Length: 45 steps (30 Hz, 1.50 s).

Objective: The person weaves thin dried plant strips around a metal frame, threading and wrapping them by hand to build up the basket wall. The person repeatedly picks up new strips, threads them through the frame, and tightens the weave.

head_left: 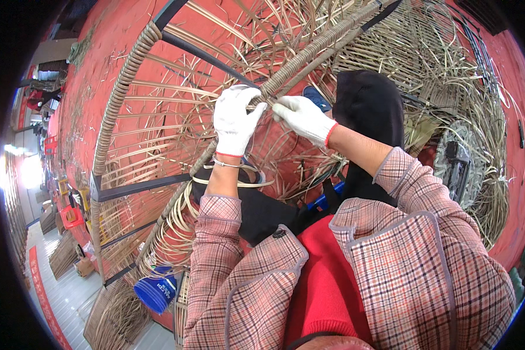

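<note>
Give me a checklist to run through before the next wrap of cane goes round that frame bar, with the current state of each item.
1. Left hand gloved and gripping the wrapped frame bar: ok.
2. Right hand gloved and pinching at the same spot on the bar: ok.
3. Loose cane strip free of the left wrist: not ok, it loops close beneath the wrist.
4. Wrapping tight and even along the bar above the hands: ok, as far as it shows.
5. Strip end held between the fingers: cannot tell, the gloves hide it.
6. Blue tub clear of the hands: ok, it sits low, well apart from them.
</note>
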Available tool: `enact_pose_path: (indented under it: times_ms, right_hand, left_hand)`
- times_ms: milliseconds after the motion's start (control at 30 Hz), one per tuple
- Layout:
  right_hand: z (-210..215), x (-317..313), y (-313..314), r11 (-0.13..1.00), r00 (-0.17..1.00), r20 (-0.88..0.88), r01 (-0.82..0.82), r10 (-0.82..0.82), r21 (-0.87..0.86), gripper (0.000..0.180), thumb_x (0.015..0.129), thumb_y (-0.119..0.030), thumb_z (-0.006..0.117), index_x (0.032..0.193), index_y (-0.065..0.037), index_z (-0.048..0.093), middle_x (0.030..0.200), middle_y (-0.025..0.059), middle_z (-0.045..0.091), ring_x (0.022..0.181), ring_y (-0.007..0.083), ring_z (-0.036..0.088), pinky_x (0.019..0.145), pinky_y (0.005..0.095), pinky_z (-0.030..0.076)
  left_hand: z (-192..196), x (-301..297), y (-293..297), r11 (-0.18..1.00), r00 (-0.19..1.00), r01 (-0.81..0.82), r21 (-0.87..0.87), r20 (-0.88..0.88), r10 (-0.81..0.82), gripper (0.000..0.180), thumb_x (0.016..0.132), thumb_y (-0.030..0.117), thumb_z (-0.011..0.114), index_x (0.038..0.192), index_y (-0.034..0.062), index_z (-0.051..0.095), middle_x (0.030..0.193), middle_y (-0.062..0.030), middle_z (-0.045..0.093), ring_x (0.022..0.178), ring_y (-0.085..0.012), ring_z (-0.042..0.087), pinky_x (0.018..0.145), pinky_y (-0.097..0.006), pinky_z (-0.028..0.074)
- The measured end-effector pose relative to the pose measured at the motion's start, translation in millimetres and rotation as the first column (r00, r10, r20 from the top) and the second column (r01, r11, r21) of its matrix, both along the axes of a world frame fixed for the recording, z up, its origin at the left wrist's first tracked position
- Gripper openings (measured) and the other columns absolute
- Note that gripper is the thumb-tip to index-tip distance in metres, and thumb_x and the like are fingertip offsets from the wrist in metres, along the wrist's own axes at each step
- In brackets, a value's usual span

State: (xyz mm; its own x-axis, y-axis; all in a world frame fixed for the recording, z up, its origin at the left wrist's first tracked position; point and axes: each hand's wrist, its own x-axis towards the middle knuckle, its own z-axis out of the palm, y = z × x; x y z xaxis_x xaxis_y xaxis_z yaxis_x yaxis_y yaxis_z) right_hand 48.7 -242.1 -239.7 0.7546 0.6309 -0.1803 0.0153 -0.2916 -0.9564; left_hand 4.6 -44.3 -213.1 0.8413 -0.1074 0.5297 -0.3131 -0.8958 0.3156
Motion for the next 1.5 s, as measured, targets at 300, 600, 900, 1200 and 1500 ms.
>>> enact_pose_path:
  times_ms: [300,600,900,1200,1500]
  right_hand:
    - [50,37,37,0.985,0.943,0.287,-0.169,0.17,-0.027,0.017,0.093,-0.017,0.058,0.088,-0.006,0.07,0.088,0.0165,0.071,0.088,0.0357,0.071,0.079,0.0458,0.056]
    - [63,57,-146,0.967,0.85,0.472,0.252,-0.233,0.022,0.033,0.103,-0.03,0.057,0.12,-0.004,0.068,0.112,0.0111,0.073,0.1,0.021,0.07,0.09,0.0335,0.053]
    - [-49,-135,-439,-0.176,0.641,0.718,0.7,-0.272,-0.692,0.073,0.085,-0.038,0.08,0.148,-0.019,0.049,0.124,0.0231,0.063,0.113,0.0418,0.064,0.094,0.0504,0.052]
    - [-129,-100,-565,-0.025,0.407,0.472,0.736,-0.782,-0.677,0.093,0.067,-0.009,0.076,0.155,-0.009,0.044,0.128,0.0166,0.068,0.109,0.0292,0.067,0.099,0.0378,0.051]
    - [14,-33,-425,0.482,0.498,0.321,0.866,-0.805,-0.136,0.023,0.087,-0.016,0.081,0.098,-0.001,0.068,0.075,0.0022,0.066,0.053,0.0084,0.053,0.051,0.0259,0.042]
  left_hand:
    - [-6,16,4,0.991,0.995,0.012,-0.13,0.104,0.002,0.029,0.068,-0.005,0.075,0.094,0.0065,0.076,0.088,-0.0115,0.072,0.084,-0.028,0.07,0.078,-0.035,0.056]
    - [0,28,10,0.835,0.966,-0.257,-0.486,-0.167,0.199,0.017,0.082,0.02,0.086,0.092,0.0072,0.08,0.086,-0.0073,0.072,0.076,-0.0184,0.07,0.071,-0.031,0.054]
    - [0,43,26,0.727,0.954,-0.3,-0.618,-0.182,0.238,0.018,0.083,0.019,0.085,0.092,0.0037,0.08,0.083,-0.0038,0.075,0.073,-0.0099,0.067,0.069,-0.028,0.053]
    - [4,45,38,0.64,0.939,-0.31,-0.703,-0.334,0.087,0.02,0.09,0.023,0.079,0.1,0.0054,0.08,0.086,0.0025,0.074,0.078,-0.0061,0.064,0.073,-0.027,0.051]
    - [1,47,38,0.689,0.953,-0.289,-0.665,-0.268,0.14,0.018,0.09,0.02,0.08,0.098,0.0034,0.079,0.084,0.0011,0.075,0.079,-0.0058,0.064,0.075,-0.026,0.051]
